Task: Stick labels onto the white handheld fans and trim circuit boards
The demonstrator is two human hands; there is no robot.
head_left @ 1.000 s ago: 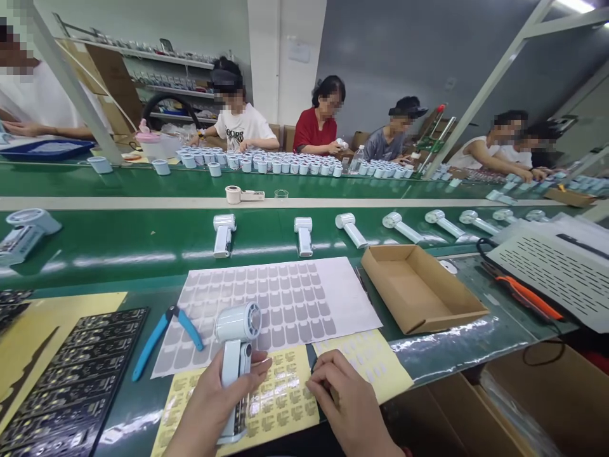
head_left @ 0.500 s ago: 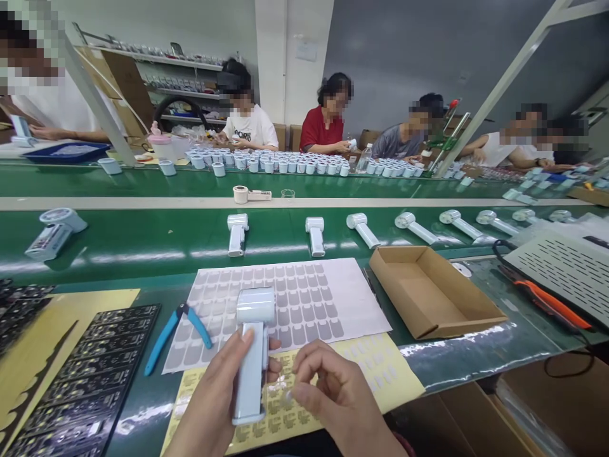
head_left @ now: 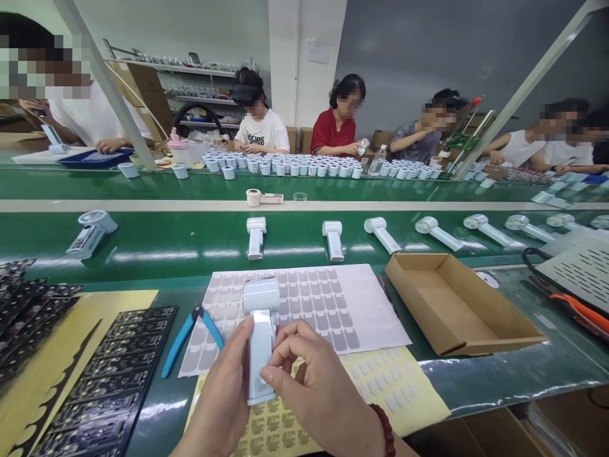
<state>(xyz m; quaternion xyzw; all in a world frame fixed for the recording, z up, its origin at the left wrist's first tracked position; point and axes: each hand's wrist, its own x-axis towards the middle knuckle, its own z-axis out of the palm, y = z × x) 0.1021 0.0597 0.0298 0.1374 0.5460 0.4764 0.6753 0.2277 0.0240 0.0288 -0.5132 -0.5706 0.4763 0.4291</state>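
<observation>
A light-blue handheld fan [head_left: 261, 355], with a round drum-shaped head and a flat handle, stands nearly upright in my left hand [head_left: 223, 387]. My left fingers wrap the handle from the left and behind. My right hand [head_left: 309, 374] is closed in a pinch at the handle's lower right, its thumb tip touching the handle's face. Whatever small thing the pinch may hold is hidden. Under my hands lies a yellow sticker sheet [head_left: 366, 363] with small pale oval stickers and darker printed marks. Behind it is a white sheet [head_left: 366, 304] of grey rounded labels.
Blue-handled cutters [head_left: 179, 343] lie left of the sheets, beside black circuit boards [head_left: 114, 368]. An open cardboard box [head_left: 457, 304] sits to the right. Several fans stand along the green conveyor [head_left: 214, 238]. Across it, co-workers sit behind rows of light-blue cups [head_left: 304, 168].
My right hand has moved left and up onto the handle's lower end; before, it pinched a small pale thing apart from the fan. The view has shifted left.
</observation>
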